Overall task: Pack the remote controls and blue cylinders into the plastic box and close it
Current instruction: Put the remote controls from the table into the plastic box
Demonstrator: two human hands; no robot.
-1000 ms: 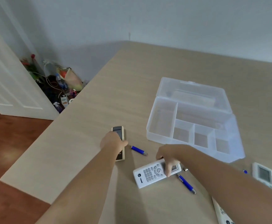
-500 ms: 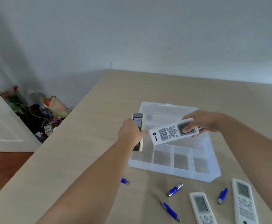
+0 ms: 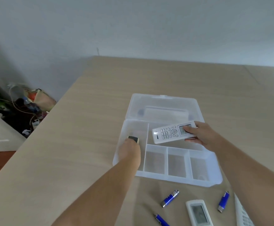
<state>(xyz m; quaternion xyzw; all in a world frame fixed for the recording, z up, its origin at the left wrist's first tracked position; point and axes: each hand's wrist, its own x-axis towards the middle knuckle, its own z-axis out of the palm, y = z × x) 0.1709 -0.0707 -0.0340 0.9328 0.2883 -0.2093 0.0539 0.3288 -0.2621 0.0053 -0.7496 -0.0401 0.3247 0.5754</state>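
The clear plastic box (image 3: 167,154) lies open mid-tabletop, with a white remote (image 3: 173,132) over its long part. Three blue cylinders (image 3: 170,198) and two more white remotes (image 3: 199,212) lie near the front edge.

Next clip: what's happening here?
A person is packing an open plastic box on a table. The left hand lowers a dark remote into the tall left compartment; the right hand holds a white remote over the long rear compartment. The three small front compartments look empty. Still on the table in front of the box: three blue cylinders, a second white remote, and another at the right edge. The lid lies open.
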